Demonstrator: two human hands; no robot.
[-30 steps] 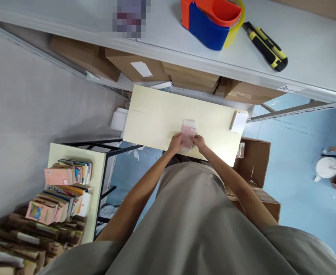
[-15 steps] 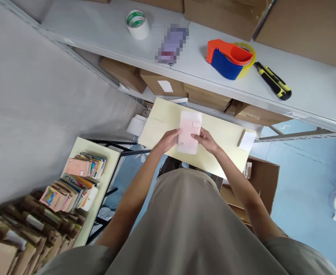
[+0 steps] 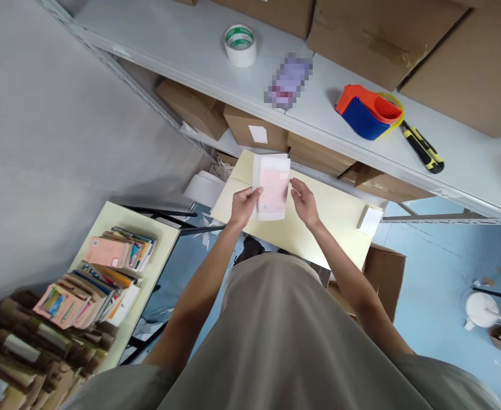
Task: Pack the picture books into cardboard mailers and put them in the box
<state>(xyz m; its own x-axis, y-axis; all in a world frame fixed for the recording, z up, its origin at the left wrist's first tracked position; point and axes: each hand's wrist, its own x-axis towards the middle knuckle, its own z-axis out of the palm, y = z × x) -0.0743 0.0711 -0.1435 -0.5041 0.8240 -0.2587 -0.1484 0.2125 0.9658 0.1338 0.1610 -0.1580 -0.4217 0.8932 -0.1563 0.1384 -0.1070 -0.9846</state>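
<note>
Head view only. Left hand (image 3: 242, 204) grips a pink packet in a clear sleeve (image 3: 271, 188) by its lower left edge, thumb on the front, fingers behind. Packet is held up off the pale yellow table (image 3: 331, 222), roughly upright, facing the camera. Right hand (image 3: 305, 200) sits just beside the packet's right edge, fingers loosely spread; can't tell if a fingertip touches it, no grip visible.

On the table's right end lies a small white card block (image 3: 370, 218). Beyond the table, a grey shelf (image 3: 190, 40) carries a white tape roll (image 3: 240, 45), an orange and blue tape dispenser (image 3: 367, 111) and a yellow and black utility knife (image 3: 422, 148) just right of the dispenser. Cardboard boxes (image 3: 254, 130) are on the lower shelf level behind the table, more big boxes on top at the back.

Lower left: a second small table (image 3: 147, 228) with a row of books (image 3: 100, 279) lying stacked on it. Right of the person, an open cardboard box (image 3: 382, 279) on the blue floor.
</note>
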